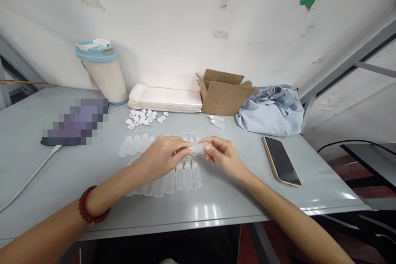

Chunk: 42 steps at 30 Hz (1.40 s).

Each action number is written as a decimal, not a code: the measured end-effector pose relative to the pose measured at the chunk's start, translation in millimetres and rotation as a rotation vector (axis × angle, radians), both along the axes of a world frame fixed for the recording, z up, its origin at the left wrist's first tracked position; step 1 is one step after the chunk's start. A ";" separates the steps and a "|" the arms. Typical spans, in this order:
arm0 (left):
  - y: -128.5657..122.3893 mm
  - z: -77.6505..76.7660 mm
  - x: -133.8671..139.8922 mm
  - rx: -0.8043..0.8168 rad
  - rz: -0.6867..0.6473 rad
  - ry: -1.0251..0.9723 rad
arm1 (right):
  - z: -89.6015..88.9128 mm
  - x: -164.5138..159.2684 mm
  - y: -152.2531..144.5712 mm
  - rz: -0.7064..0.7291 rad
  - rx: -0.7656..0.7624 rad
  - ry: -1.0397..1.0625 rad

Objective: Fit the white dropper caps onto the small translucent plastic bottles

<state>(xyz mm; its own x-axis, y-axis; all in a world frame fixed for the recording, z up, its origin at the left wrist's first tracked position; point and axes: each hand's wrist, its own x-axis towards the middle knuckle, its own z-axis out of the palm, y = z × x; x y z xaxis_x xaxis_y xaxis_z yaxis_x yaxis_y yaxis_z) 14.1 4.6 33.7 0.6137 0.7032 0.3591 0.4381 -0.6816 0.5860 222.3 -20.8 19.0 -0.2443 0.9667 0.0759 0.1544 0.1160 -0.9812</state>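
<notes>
Well, the bottle (199,147) is slim, whitish and translucent, held nearly level over the table (321,173), its ends pinched by the left hand (168,151) and the right hand (225,154). Similar bottles (187,176) lie in rows beneath. The tabletop is grey and glossy; behind rises a white wall (173,20) with tape scraps (220,34).

Left fingers (180,145), right fingers (216,142) holding translucent bottle (199,147); white caps (149,114), cardboard box (227,99) beyond
</notes>
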 end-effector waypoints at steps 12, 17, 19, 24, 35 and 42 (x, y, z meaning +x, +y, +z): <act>-1.4 15.0 -1.4 -0.366 0.048 -0.010 | 0.4 4.4 1.0 -0.001 0.011 0.064; -3.2 12.7 -0.2 -0.588 -0.031 0.032 | 1.2 4.5 0.0 0.038 0.013 0.050; -4.8 12.8 0.6 -0.586 -0.031 0.033 | 2.6 3.9 -1.1 0.046 0.018 0.044; -9.1 15.2 3.5 -0.438 -0.029 0.000 | 4.6 1.4 -4.5 0.011 0.035 0.035; -9.2 -9.0 2.2 0.325 -0.029 0.082 | 4.8 -1.2 -5.2 -0.066 -0.023 -0.044; -7.4 11.5 2.7 -0.315 -0.003 0.041 | 3.8 -1.4 -3.5 -0.010 -0.050 0.038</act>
